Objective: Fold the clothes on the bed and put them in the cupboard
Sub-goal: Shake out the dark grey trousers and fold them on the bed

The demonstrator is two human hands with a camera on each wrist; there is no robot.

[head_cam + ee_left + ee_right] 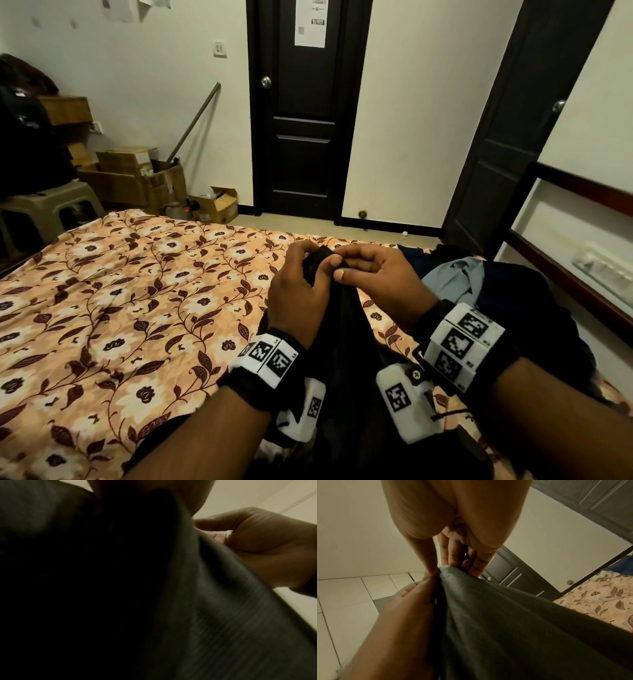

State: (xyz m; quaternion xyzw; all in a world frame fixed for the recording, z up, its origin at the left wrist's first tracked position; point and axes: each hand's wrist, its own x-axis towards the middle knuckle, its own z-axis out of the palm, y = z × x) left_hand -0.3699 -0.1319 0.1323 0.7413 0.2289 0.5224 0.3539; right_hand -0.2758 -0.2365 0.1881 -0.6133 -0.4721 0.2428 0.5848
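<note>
Both my hands hold a black garment (342, 346) up over the bed (137, 291), close together at its top edge. The left hand (303, 274) grips the bunched cloth from the left, while the right hand (356, 267) pinches it between thumb and fingers from the right. The cloth hangs down between my wrists towards my body. In the right wrist view the right hand (448, 562) pinches the garment (505, 622) at its tip, with the left hand (416, 592) beside it. In the left wrist view the dark garment (223, 615) fills most of the picture, and the right hand (262, 540) shows behind it.
A pile of clothes lies on the bed's right side, with a light blue shirt (452, 279) and a dark garment (524, 308). The cupboard (568, 219) with white shelves stands at the right. Cardboard boxes (137, 178) and a stool (44, 209) stand beyond the bed's left corner.
</note>
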